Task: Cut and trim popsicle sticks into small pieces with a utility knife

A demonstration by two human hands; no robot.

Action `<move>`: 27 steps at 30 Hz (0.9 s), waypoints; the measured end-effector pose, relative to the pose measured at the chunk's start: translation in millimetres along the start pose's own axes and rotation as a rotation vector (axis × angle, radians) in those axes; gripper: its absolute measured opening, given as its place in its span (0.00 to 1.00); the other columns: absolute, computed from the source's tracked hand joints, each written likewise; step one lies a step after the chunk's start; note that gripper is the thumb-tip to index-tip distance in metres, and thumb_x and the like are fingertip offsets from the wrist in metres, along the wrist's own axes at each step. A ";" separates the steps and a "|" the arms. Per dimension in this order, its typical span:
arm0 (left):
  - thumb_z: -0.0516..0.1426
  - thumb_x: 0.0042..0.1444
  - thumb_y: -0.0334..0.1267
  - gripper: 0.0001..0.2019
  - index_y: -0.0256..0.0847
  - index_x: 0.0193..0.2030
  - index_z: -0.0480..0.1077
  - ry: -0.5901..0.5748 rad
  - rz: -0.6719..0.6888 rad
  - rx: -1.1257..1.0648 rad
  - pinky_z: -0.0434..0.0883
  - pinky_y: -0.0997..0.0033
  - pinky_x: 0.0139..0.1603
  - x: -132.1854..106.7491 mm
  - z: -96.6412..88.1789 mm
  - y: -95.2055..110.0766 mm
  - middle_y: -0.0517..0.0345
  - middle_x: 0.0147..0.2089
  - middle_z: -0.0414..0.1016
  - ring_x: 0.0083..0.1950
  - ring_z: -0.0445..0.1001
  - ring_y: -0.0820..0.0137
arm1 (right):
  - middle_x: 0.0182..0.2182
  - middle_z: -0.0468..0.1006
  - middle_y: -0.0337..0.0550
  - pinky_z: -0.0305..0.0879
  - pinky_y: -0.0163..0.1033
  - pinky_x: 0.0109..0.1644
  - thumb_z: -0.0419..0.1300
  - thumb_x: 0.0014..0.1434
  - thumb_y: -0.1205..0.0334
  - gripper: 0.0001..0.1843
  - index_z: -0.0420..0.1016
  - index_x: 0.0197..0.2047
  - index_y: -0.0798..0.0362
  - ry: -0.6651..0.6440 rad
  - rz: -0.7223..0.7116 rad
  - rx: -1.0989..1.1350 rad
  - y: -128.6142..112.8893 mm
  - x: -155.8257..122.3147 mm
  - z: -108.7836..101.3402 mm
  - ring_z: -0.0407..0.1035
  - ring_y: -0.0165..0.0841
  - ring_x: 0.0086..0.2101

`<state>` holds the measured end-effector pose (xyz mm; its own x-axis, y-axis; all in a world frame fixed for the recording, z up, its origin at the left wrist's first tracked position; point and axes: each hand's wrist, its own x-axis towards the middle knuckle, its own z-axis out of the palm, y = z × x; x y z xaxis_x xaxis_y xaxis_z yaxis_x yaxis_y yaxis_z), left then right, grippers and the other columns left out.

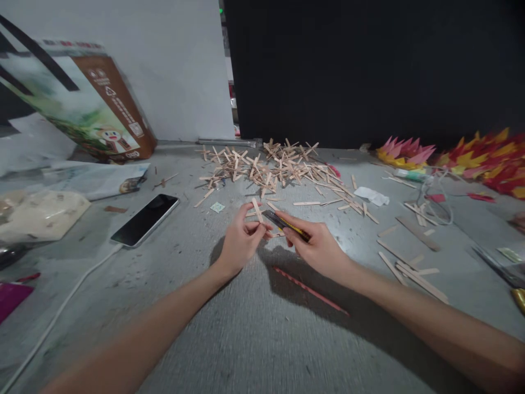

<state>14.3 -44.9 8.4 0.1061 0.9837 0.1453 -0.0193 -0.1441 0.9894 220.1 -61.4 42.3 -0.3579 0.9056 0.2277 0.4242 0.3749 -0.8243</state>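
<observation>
Between the fingers of my left hand (241,238) is a flat wooden craft stick (257,210), tilted with its upper end leaning left. My right hand (318,246) is wrapped round a black and yellow utility knife (292,226). The knife's tip points left, close to the stick; whether it touches cannot be made out. Beyond both hands lies a heap of craft sticks (262,167), many joined in crosses. A red twisted stick (310,290) rests on the table just below my right hand.
A phone (145,220) with a white cable lies at left, near a printed bag (102,109). Loose craft sticks (422,282) and scissors (498,265) are at right. Pink and yellow folded paper (406,153) sits at the back right, near a crumpled tissue (371,196).
</observation>
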 end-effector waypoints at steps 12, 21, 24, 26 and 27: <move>0.62 0.64 0.40 0.26 0.41 0.65 0.61 -0.011 0.013 0.037 0.80 0.67 0.45 -0.4 -2.0 -1.3 0.59 0.33 0.85 0.34 0.86 0.66 | 0.47 0.86 0.52 0.76 0.42 0.49 0.51 0.74 0.65 0.30 0.65 0.76 0.49 -0.033 -0.223 -0.269 13.0 -4.8 5.5 0.81 0.38 0.43; 0.66 0.62 0.48 0.27 0.42 0.58 0.58 0.010 0.022 -0.062 0.79 0.68 0.39 1.2 0.8 0.3 0.59 0.32 0.85 0.31 0.84 0.66 | 0.32 0.84 0.41 0.67 0.34 0.25 0.56 0.73 0.56 0.28 0.71 0.72 0.53 0.033 -0.012 0.103 9.9 -1.7 6.5 0.65 0.26 0.20; 0.65 0.62 0.49 0.23 0.43 0.52 0.59 0.018 0.008 -0.057 0.79 0.66 0.39 0.8 1.0 0.9 0.55 0.34 0.86 0.31 0.84 0.65 | 0.45 0.88 0.48 0.76 0.38 0.37 0.56 0.73 0.59 0.26 0.73 0.71 0.50 0.092 -0.143 -0.062 13.3 -2.5 5.5 0.75 0.30 0.28; 0.65 0.62 0.50 0.21 0.42 0.48 0.60 0.020 0.000 -0.050 0.80 0.65 0.39 0.4 0.4 1.2 0.53 0.37 0.87 0.32 0.85 0.65 | 0.52 0.86 0.49 0.78 0.39 0.43 0.55 0.73 0.61 0.25 0.73 0.71 0.49 0.098 -0.214 -0.119 14.6 -3.1 5.9 0.80 0.32 0.34; 0.65 0.62 0.49 0.20 0.42 0.47 0.60 0.021 -0.002 -0.048 0.80 0.65 0.40 0.3 0.1 1.3 0.52 0.38 0.87 0.33 0.85 0.64 | 0.55 0.85 0.49 0.78 0.39 0.45 0.55 0.74 0.61 0.25 0.72 0.71 0.49 0.098 -0.243 -0.132 14.9 -3.2 6.3 0.81 0.33 0.36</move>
<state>14.4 -44.8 9.7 0.0853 0.9861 0.1428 -0.0670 -0.1373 0.9883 222.4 -60.0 26.0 -0.3833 0.7984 0.4644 0.4428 0.6001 -0.6661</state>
